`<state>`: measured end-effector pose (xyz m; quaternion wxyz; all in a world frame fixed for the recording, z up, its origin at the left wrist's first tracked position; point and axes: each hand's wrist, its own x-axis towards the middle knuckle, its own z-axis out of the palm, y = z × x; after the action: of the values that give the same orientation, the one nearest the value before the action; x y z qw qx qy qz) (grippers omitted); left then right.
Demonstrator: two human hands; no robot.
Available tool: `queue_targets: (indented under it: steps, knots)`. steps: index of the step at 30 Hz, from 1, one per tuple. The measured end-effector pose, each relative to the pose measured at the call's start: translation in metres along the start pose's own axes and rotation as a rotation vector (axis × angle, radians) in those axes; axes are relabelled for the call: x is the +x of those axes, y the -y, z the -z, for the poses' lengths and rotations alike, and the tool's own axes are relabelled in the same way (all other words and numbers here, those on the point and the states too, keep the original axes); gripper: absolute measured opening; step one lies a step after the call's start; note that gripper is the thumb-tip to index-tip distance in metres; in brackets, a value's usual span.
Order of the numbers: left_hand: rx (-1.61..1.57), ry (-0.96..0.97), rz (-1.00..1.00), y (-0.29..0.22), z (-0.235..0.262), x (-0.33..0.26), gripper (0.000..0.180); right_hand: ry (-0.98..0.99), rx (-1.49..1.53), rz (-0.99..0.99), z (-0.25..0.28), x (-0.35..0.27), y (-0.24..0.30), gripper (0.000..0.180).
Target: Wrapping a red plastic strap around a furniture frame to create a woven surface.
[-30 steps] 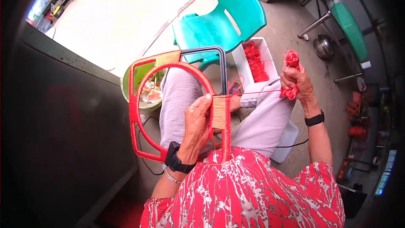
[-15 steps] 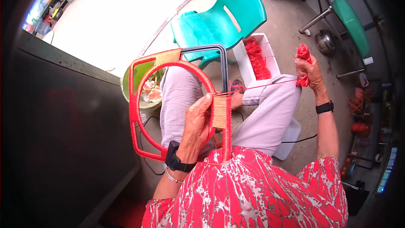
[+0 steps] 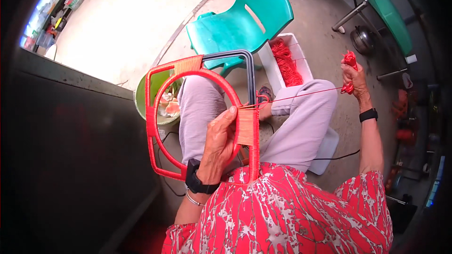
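Note:
A rounded square frame with a ring inside it stands upright before my body. Red cord wraps most of it, orange-tan strands bridge frame and ring at two places, and the upper right corner is bare dark rod. My left hand grips the ring's right side beside a strand patch, its thumb pressing where the cord meets it. Out to the right, my right hand is closed round a bundle of red cord. From that bundle a red cord runs taut to the frame's right side.
Ahead is a turquoise plastic chair; beside it a white box holds red cord. A green bin with scraps stands past the frame. A dark panel rises at left. At right are a metal pot and a green-seated stool.
My right hand has moved outward to the right with the cord bundle, drawing the cord longer. My left hand and the frame have hardly shifted.

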<state>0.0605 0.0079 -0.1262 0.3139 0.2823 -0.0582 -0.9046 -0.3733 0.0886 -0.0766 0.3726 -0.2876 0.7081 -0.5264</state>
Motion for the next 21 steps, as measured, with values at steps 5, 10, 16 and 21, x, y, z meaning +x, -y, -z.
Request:
queue_targets:
  steps: [5,10,16,21]
  knots:
    - [-0.011,-0.012,0.022,0.002,-0.001,0.004,0.026,-0.212,-0.681,0.167,-0.004,-0.002,-0.007,0.020]
    - [-0.033,-0.022,-0.008,-0.004,0.001,-0.004,0.025,0.159,-0.216,0.021,-0.124,-0.063,0.028,0.026]
    - [-0.043,-0.033,-0.009,-0.001,-0.004,-0.002,0.025,0.500,0.400,-0.325,-0.214,-0.109,-0.005,0.025]
    - [-0.073,-0.029,0.000,-0.003,-0.006,-0.004,0.023,0.560,0.616,-0.433,-0.227,-0.119,-0.016,0.019]
